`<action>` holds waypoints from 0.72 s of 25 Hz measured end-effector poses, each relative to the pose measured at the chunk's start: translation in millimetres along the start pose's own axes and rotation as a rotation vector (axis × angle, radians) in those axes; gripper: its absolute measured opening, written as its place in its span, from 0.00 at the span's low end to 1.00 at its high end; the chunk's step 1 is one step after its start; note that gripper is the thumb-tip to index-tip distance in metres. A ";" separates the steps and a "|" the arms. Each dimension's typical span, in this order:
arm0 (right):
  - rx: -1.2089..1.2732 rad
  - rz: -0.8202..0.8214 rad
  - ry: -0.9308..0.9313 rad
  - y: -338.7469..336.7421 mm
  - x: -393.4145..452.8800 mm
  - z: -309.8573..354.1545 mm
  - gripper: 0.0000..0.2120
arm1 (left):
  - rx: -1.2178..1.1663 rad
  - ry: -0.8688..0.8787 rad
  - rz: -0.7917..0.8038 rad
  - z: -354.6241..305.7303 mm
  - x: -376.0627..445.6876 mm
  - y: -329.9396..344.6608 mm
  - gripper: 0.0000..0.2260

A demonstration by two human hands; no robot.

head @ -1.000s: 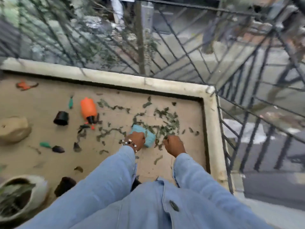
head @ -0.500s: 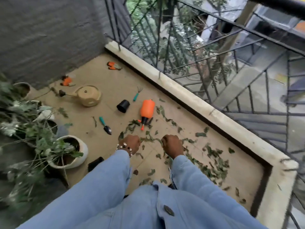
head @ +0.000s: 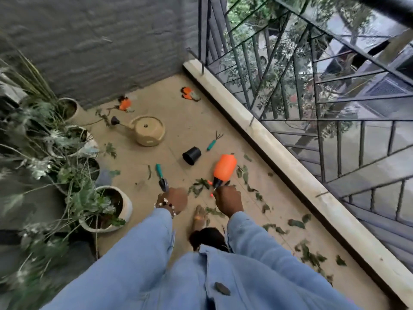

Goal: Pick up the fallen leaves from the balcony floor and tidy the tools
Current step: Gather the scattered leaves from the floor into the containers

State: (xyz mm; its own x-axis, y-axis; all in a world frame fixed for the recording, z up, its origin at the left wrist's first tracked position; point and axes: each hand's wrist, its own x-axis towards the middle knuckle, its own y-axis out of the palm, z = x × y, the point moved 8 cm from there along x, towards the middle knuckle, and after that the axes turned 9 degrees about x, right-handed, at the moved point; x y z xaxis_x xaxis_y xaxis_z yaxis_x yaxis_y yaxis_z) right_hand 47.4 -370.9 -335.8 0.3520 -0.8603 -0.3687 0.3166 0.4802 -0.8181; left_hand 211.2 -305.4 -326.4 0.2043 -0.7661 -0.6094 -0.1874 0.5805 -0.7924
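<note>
Fallen green leaves (head: 295,223) lie scattered over the tan balcony floor (head: 183,121), mostly along the right side and around an orange spray bottle (head: 224,168) lying on its side. My right hand (head: 228,199) is fisted just below the bottle's nozzle, with dark leaf bits poking out of it. My left hand (head: 173,199), wearing a bead bracelet, hovers beside a teal-handled trowel (head: 161,176); its fingers are hidden beneath it. A teal hand rake (head: 213,141), a tipped black pot (head: 191,155) and a beige watering can (head: 148,130) lie farther off.
Orange gloves (head: 190,94) and another orange item (head: 124,104) sit near the grey wall. Potted plants (head: 111,209) crowd the left side. A concrete curb (head: 290,166) with a black metal railing (head: 335,135) bounds the right. My bare foot (head: 199,218) stands between my arms.
The view has swung left from the corner leaf pile toward the tools. Both hands now sit near the trowel and spray bottle. The teal object by my left hand is gone from view.
</note>
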 end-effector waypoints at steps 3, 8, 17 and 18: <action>0.012 0.041 0.077 -15.4 68.6 -0.6 0.12 | 0.013 -0.023 -0.005 19.0 55.6 -50.1 0.11; 0.200 0.100 0.187 -53.6 181.8 4.9 0.12 | -0.004 -0.021 -0.087 29.9 136.2 -148.5 0.14; 0.392 0.031 0.463 -89.6 275.9 -16.2 0.09 | 0.053 0.136 -0.018 5.3 269.3 -235.2 0.12; 0.427 -0.004 0.503 -95.1 291.2 -19.5 0.09 | 0.092 0.170 -0.002 2.0 289.0 -244.3 0.12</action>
State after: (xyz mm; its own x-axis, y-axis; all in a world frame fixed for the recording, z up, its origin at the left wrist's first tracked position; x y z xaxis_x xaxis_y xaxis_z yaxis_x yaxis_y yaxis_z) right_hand 102.6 -670.4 -374.0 -0.0716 -0.7878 -0.6118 0.6753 0.4131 -0.6110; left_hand 317.9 -668.0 -309.1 0.0375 -0.7984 -0.6010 -0.0969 0.5957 -0.7973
